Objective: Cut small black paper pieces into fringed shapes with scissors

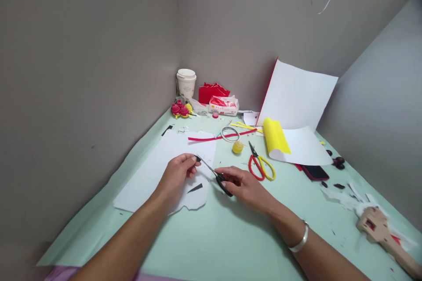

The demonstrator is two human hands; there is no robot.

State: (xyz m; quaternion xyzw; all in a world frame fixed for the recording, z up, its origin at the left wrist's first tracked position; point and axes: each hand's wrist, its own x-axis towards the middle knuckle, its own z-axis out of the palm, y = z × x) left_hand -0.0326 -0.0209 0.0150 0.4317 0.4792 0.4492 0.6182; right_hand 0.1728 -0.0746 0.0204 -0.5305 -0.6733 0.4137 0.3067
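My right hand (242, 184) grips a pair of black-handled scissors (223, 184), its fingers in and around the loops. The slim blades point up and left, their tips reaching a small black paper piece (198, 158). That piece is pinched between the thumb and fingers of my left hand (180, 171), held just above a white sheet (148, 180). A pointed black paper scrap (195, 188) lies on the sheet below my hands. How far the blades are apart is hard to make out.
Red-and-yellow scissors (260, 164), a small yellow coiled roll (238, 147) and a tape ring (230, 134) lie beyond my right hand. Yellow corrugated paper (276, 136) and a phone (314, 172) are farther right. A glue gun (379, 228) lies near the right edge; a cup (186, 83) stands in the corner.
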